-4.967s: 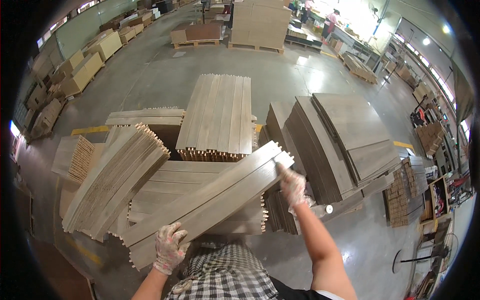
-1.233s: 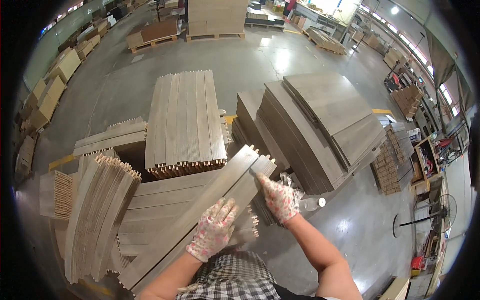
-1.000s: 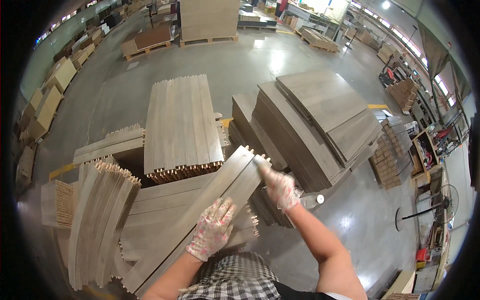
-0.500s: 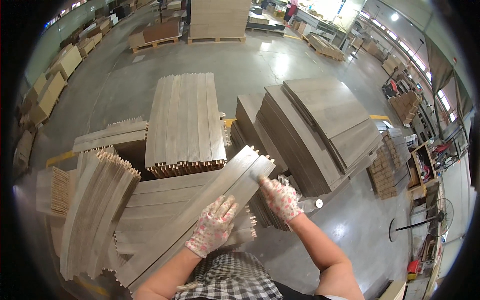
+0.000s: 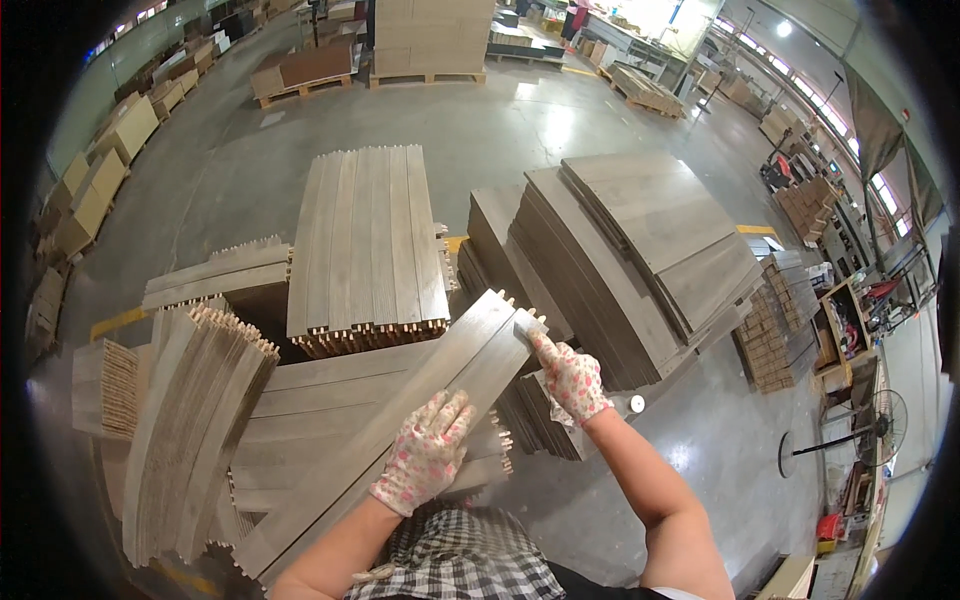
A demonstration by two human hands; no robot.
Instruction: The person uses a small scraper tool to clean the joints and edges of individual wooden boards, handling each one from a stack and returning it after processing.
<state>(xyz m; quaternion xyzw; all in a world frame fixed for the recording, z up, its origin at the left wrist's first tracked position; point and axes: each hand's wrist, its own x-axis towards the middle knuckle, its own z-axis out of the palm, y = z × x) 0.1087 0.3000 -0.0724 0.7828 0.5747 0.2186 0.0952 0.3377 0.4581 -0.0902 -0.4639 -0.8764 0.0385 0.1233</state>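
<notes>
Two long grey wood-grain boards lie side by side, slanting from lower left to upper right, with pale dowel pegs on their far ends. My left hand, in a white glove with pink spots, rests flat on them, fingers extended. My right hand, gloved alike, is closed, with a fingertip pressed on the right board near its pegged end. A small grey patch shows at that fingertip; I cannot make out what it is. Beneath lies a stack of similar boards.
Pegged boards are stacked ahead and curve in a leaning stack at left. Wide grey panels are piled to the right. A white-capped bottle is partly hidden by my right hand. A floor fan stands far right.
My right hand has slid up and to the right along the board toward its pegged end, and the grey patch moved with it. My left hand has stayed in place.
</notes>
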